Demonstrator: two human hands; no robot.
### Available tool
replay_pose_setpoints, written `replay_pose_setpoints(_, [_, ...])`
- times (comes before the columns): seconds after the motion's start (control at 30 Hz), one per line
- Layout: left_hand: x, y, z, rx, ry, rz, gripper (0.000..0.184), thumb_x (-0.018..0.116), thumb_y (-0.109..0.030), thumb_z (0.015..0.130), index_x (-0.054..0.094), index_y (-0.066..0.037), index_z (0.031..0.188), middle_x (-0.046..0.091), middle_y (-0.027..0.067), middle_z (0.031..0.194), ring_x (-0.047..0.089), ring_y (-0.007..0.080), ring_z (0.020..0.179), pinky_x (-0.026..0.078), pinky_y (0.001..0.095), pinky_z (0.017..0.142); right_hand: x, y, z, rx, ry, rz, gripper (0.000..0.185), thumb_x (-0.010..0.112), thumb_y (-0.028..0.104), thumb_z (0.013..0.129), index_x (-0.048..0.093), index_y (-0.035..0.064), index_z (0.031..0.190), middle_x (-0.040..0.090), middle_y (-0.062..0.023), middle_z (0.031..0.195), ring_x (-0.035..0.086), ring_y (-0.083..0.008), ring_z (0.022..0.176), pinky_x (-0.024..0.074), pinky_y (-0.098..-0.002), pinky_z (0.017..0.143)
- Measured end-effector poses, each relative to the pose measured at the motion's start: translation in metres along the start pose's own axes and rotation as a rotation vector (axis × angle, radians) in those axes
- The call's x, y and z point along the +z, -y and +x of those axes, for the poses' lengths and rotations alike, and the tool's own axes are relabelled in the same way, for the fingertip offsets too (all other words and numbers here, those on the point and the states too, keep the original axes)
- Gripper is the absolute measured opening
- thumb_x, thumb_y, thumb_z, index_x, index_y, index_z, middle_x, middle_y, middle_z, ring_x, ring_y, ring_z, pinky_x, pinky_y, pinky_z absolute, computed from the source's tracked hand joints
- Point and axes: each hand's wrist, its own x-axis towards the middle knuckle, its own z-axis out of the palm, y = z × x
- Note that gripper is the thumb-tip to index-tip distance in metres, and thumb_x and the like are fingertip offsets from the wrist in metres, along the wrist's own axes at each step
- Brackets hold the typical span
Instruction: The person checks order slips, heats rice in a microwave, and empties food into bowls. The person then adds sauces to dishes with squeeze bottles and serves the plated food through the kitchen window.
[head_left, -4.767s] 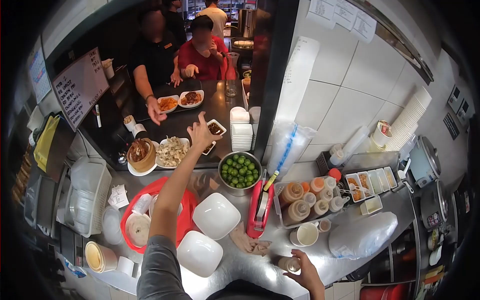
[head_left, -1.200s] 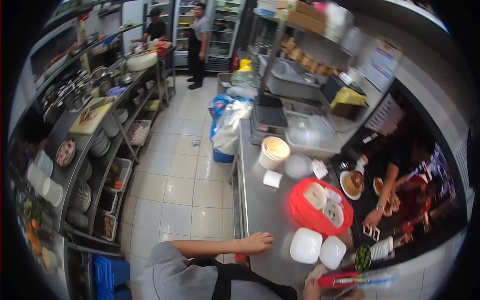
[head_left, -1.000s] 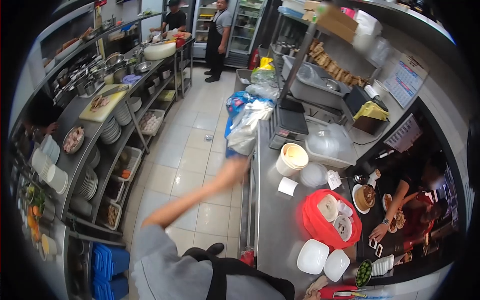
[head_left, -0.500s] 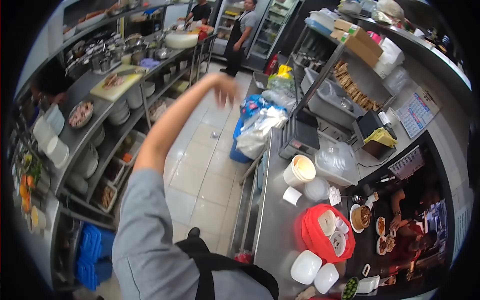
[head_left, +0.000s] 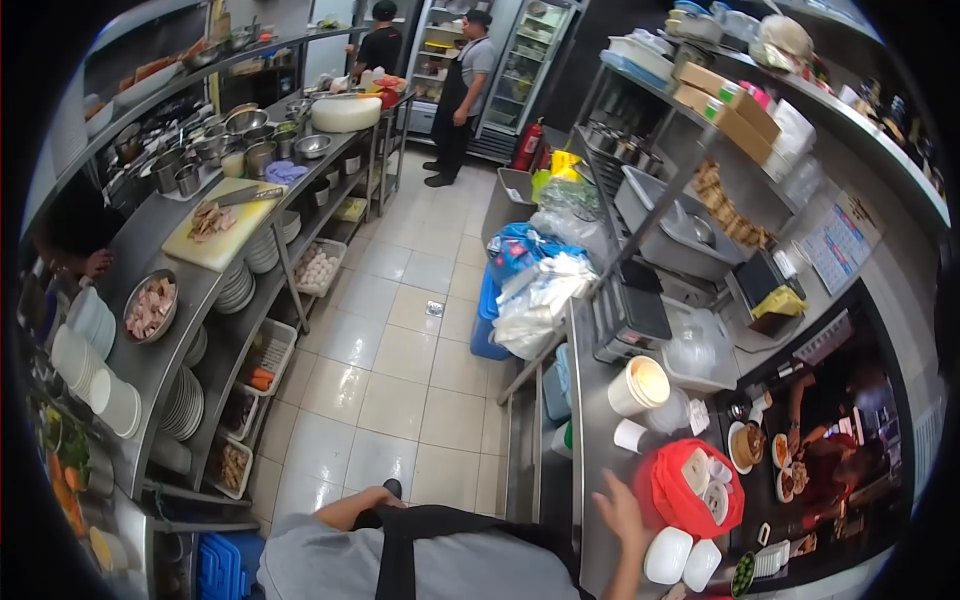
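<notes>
My right hand [head_left: 620, 508] reaches over the steel counter at the lower right, fingers apart and nothing in it. Just beside it stands an open red plastic bag [head_left: 668, 500] with round white-lidded containers [head_left: 697, 468] inside; I cannot tell whether the fingers touch the bag. Two white square bowls [head_left: 667, 556] lie below the bag. A white cup [head_left: 629, 435] on its side and a cream tub [head_left: 640, 386] are above the hand. My left arm [head_left: 362, 507] is down by my waist against the black apron, and the fingers of that hand are hidden.
Left, a long steel table holds a cutting board [head_left: 190, 250] with cut meat and a knife [head_left: 250, 195], plus a bowl of meat [head_left: 150, 308]. Bags top a blue bin [head_left: 486, 325] beside the tiled aisle [head_left: 400, 400]. Two people stand near the fridges; another person's hand [head_left: 98, 263] is at left.
My left arm, raised across the aisle before, has dropped to my waist. My right hand has come into view beside the red bag. The camera view has shifted.
</notes>
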Motion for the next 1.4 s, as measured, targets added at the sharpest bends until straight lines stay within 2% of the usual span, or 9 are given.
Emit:
replay_pose_setpoints(0.27, [-0.032, 0.081, -0.026, 0.018, -0.247, -0.342, 0.057, 0.051, -0.062, 0.077, 0.063, -0.007, 0.089, 0.062, 0.0088, 0.075, 0.06, 0.0228, 0.062, 0.05, 0.0371, 0.055, 0.192, 0.054, 0.131, -0.138, 0.782, 0.005, 0.064, 0.051, 0.045, 0.083, 0.038, 0.0037, 0.13, 0.043, -0.0211, 0.128, 0.044, -0.0357, 0.115, 0.0373, -0.0391, 0.095])
replay_pose_setpoints(0.4, [-0.035, 0.086, -0.048, 0.241, -0.908, 0.151, 0.05, 0.058, -0.052, 0.077, 0.065, -0.002, 0.086, 0.066, 0.0083, 0.072, 0.062, 0.0208, 0.058, 0.051, 0.0355, 0.053, 0.302, -0.006, 0.094, 0.052, 0.899, 0.11, 0.057, 0.055, 0.036, 0.082, 0.039, 0.0057, 0.129, 0.052, -0.0244, 0.115, 0.051, -0.0373, 0.105, 0.0405, -0.0382, 0.091])
replay_pose_setpoints(0.57, [-0.049, 0.073, -0.067, 0.288, -0.937, -0.046, 0.046, 0.063, -0.02, 0.078, 0.051, -0.003, 0.119, 0.067, 0.0102, 0.077, 0.064, 0.0198, 0.062, 0.054, 0.0302, 0.055, 0.352, -0.038, 0.048, 0.3, 0.897, 0.131, 0.046, 0.054, 0.037, 0.083, 0.046, 0.0059, 0.116, 0.055, -0.0215, 0.103, 0.054, -0.0342, 0.097, 0.0423, -0.0381, 0.086])
replay_pose_setpoints(0.77, [-0.076, 0.06, -0.084, 0.408, -1.117, 0.166, 0.022, 0.063, -0.022, 0.075, 0.065, -0.001, 0.073, 0.065, 0.0152, 0.071, 0.065, 0.0259, 0.065, 0.052, 0.0367, 0.062, 0.361, -0.046, 0.022, 0.424, 0.848, 0.121, 0.037, 0.052, 0.038, 0.083, 0.055, 0.0062, 0.101, 0.059, -0.018, 0.089, 0.058, -0.0304, 0.088, 0.0444, -0.038, 0.081])
replay_pose_setpoints(1.07, [-0.055, -0.003, -0.135, 0.689, -1.369, 0.124, 0.051, 0.054, -0.045, 0.082, 0.06, -0.002, 0.056, 0.058, 0.0149, 0.056, 0.059, 0.0283, 0.056, 0.045, 0.0395, 0.057, 0.376, -0.055, -0.032, 0.505, 0.636, 0.168, 0.039, 0.05, 0.041, 0.084, 0.068, 0.0065, 0.078, 0.064, -0.0128, 0.068, 0.063, -0.0246, 0.073, 0.0476, -0.0378, 0.072])
replay_pose_setpoints(1.1, [-0.054, -0.006, -0.125, 0.714, -1.344, 0.099, 0.052, 0.053, -0.045, 0.083, 0.059, -0.001, 0.056, 0.057, 0.0161, 0.056, 0.058, 0.028, 0.055, 0.044, 0.039, 0.055, 0.365, -0.048, -0.035, 0.689, 0.491, 0.446, 0.048, 0.049, 0.038, 0.085, 0.062, 0.0079, 0.051, 0.055, -0.0053, 0.046, 0.058, -0.0195, 0.054, 0.047, -0.0379, 0.058])
replay_pose_setpoints(1.17, [-0.05, -0.018, -0.112, 0.801, -1.342, 0.11, 0.051, 0.05, -0.039, 0.086, 0.055, 0.001, 0.055, 0.055, 0.0177, 0.054, 0.055, 0.0243, 0.052, 0.042, 0.0379, 0.053, 0.349, -0.039, -0.045, 0.67, 0.338, 0.562, 0.02, 0.053, 0.025, 0.082, 0.063, 0.0111, 0.093, 0.062, -0.0091, 0.067, 0.054, -0.0174, 0.047, 0.044, -0.0354, 0.045])
replay_pose_setpoints(1.27, [-0.064, -0.034, -0.075, 1.038, -1.192, 0.248, 0.022, 0.052, -0.024, 0.087, 0.056, -0.003, 0.086, 0.06, 0.013, 0.06, 0.059, 0.0228, 0.054, 0.044, 0.0333, 0.052, 0.236, 0.01, -0.048, 0.669, 0.322, 0.91, 0.062, 0.057, 0.011, 0.077, 0.036, 0.0199, 0.134, 0.06, -0.0144, 0.104, 0.06, -0.0179, 0.068, 0.0502, -0.0347, 0.061])
replay_pose_setpoints(1.4, [-0.01, -0.126, -0.142, 0.984, -0.984, 0.426, 0.017, 0.057, -0.015, 0.084, 0.054, -0.005, 0.097, 0.061, 0.0118, 0.065, 0.06, 0.0234, 0.056, 0.045, 0.0328, 0.053, 0.169, -0.013, -0.072, 0.314, 0.006, 1.049, 0.058, 0.058, 0.021, 0.086, 0.031, 0.0158, 0.137, 0.051, -0.0089, 0.122, 0.051, -0.0183, 0.108, 0.0365, -0.0333, 0.096])
